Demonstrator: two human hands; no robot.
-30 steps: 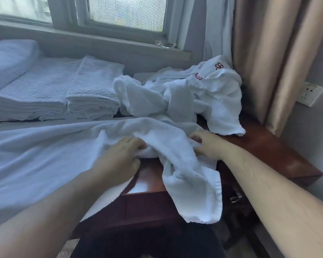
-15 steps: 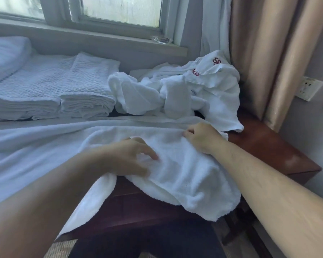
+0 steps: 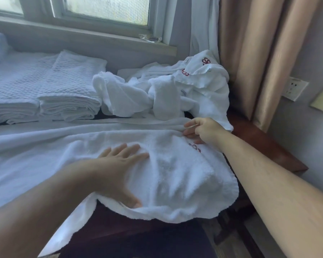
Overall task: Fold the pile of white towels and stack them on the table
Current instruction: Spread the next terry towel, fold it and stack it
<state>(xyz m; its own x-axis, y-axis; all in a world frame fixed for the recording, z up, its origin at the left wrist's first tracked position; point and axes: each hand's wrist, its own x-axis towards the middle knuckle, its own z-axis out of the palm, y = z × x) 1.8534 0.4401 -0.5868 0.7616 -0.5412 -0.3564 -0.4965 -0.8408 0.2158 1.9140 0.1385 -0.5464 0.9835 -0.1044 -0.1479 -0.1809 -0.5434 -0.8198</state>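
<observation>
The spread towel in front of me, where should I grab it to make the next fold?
Take the spread towel by its near hem, which hangs loose over the table edge. Come from below, at the front. The left hand lies flat beside it; the right hand pinches the far edge.

Fluffy terry towel [image 3: 175,174]; glossy dark wood table [image 3: 265,146].

The spread towel [image 3: 175,175] is seen in plain white terry, marked with a small red embroidered emblem [image 3: 194,147]. The crumpled pile [image 3: 157,94] is white too, with red emblems. A white quilted diamond weave is shown on the folded stack [image 3: 71,86]. The worktop [image 3: 265,146] is reddish-brown; the curtain [image 3: 259,53] is tan.
</observation>
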